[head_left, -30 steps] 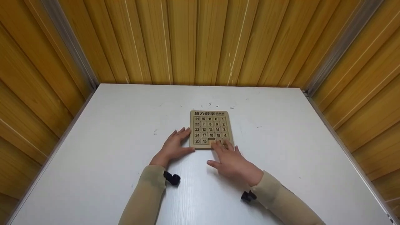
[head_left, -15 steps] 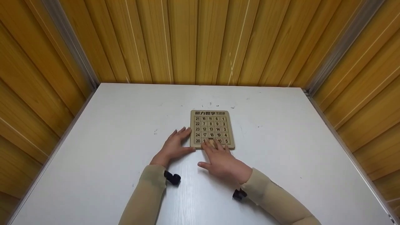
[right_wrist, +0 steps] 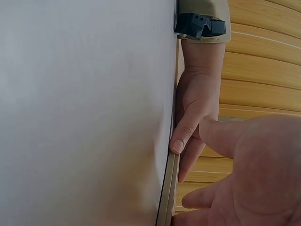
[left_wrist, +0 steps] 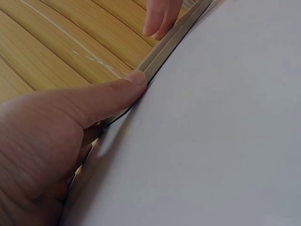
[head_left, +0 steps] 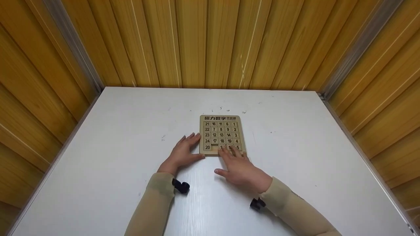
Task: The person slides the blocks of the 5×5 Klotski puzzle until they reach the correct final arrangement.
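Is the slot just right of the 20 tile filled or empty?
Empty: in the head view, the slot shows bare floor between the 20 tile and the next tile.

Hands at a thin tan board (right_wrist: 169, 190), seen edge-on along the white surface (right_wrist: 80, 117). Above, the left hand (right_wrist: 196, 101), its thumb tip against the board's edge; a black device (right_wrist: 200, 26) sits at the tan sleeve (right_wrist: 207, 7). Lower right, the right hand (right_wrist: 258, 169), cropped by the frame. Behind, wood-patterned panelling (right_wrist: 263, 84).
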